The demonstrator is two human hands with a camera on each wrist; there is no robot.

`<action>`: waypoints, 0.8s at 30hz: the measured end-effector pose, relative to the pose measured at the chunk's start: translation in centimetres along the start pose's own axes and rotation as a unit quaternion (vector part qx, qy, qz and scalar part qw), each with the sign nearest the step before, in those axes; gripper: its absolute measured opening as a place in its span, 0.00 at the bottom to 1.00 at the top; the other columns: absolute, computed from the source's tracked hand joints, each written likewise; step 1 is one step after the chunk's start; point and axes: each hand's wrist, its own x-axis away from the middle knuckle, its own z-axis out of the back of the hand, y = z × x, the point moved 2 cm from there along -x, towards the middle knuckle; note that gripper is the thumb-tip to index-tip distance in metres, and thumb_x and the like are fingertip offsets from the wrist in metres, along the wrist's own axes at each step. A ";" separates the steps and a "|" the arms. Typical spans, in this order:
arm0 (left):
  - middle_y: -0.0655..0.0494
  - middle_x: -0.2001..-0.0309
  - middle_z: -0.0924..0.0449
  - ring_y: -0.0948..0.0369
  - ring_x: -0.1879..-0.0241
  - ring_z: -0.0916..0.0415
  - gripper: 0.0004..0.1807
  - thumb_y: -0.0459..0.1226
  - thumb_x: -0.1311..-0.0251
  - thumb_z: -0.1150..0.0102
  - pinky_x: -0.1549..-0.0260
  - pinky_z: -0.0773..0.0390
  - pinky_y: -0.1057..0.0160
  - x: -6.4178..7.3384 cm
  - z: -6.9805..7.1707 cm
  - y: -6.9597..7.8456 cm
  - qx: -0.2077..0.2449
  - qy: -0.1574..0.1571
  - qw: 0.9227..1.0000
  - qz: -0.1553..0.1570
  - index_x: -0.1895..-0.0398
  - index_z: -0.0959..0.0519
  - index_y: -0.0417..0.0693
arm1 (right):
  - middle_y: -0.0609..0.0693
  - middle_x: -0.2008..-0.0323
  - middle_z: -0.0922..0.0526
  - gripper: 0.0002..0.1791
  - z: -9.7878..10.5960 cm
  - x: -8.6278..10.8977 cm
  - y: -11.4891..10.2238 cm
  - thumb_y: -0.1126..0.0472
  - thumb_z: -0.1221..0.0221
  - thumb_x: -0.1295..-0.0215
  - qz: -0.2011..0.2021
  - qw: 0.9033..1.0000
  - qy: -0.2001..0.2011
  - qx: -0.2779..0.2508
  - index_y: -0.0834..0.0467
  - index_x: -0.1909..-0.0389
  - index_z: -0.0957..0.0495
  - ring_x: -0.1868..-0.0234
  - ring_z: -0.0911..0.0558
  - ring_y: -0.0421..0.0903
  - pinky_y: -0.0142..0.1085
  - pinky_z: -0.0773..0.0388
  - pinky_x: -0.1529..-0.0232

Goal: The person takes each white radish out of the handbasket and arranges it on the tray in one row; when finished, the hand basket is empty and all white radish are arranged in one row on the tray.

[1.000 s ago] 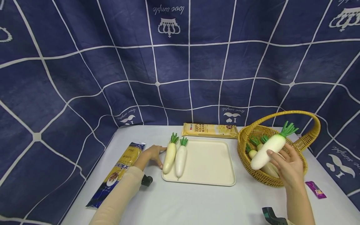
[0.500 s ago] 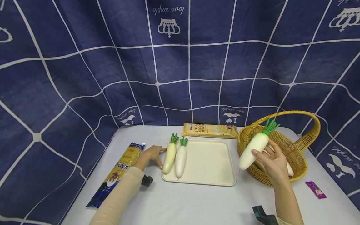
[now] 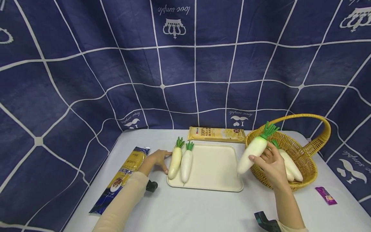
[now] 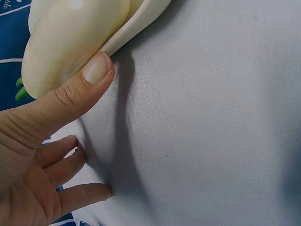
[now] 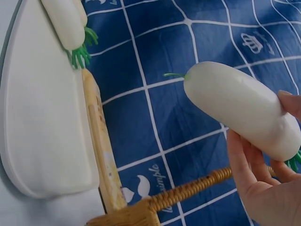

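Note:
My right hand (image 3: 273,167) pinches a white radish (image 3: 252,154) with green leaf stubs, thumb on one side and fingers on the other. It hangs tilted, leaves up, between the wicker basket (image 3: 308,162) and the cream tray (image 3: 215,166). Two radishes lie side by side at the tray's left: a yellowish one (image 3: 175,163) and a whiter one (image 3: 186,165). At the tray's left edge rests my left hand (image 3: 156,159); in the left wrist view its thumb (image 4: 96,70) is at the rim, the other fingers spread loosely. More radishes (image 3: 290,164) lie in the basket, partly behind my right hand.
A yellow noodle packet (image 3: 217,134) lies behind the tray. The blue and gold pasta bag (image 3: 118,180) is left of my left arm. A small purple sachet (image 3: 326,195) lies right of the basket, whose tall handle (image 3: 304,116) arches above it. Blue checked cloth (image 3: 179,71) hangs behind.
My right hand has carried the white radish leftward from over the basket toward the tray's right edge. My left hand and the two radishes on the tray have stayed put.

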 end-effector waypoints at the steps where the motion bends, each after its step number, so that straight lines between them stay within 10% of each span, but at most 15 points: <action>1: 0.37 0.35 0.36 0.39 0.35 0.42 0.54 0.41 0.76 0.19 0.36 0.41 0.43 0.0 0.0 0.0 0.000 0.000 1.000 0.000 0.35 0.31 0.50 | 0.44 0.50 0.22 0.38 -0.5 0.0 -0.3 0.76 0.38 0.48 -0.003 1.000 0.001 -0.001 0.58 0.35 0.40 0.55 0.19 0.38 0.27 0.19 0.58; 24: 0.38 0.34 0.36 0.39 0.34 0.42 0.55 0.42 0.77 0.19 0.35 0.41 0.42 -0.2 -0.1 -0.2 0.002 -0.005 1.000 -0.001 0.34 0.32 0.49 | 0.47 0.57 0.22 0.39 -6.1 -2.9 4.5 0.69 0.38 0.43 -0.176 0.982 -0.032 0.053 0.66 0.31 0.44 0.60 0.19 0.36 0.32 0.18 0.59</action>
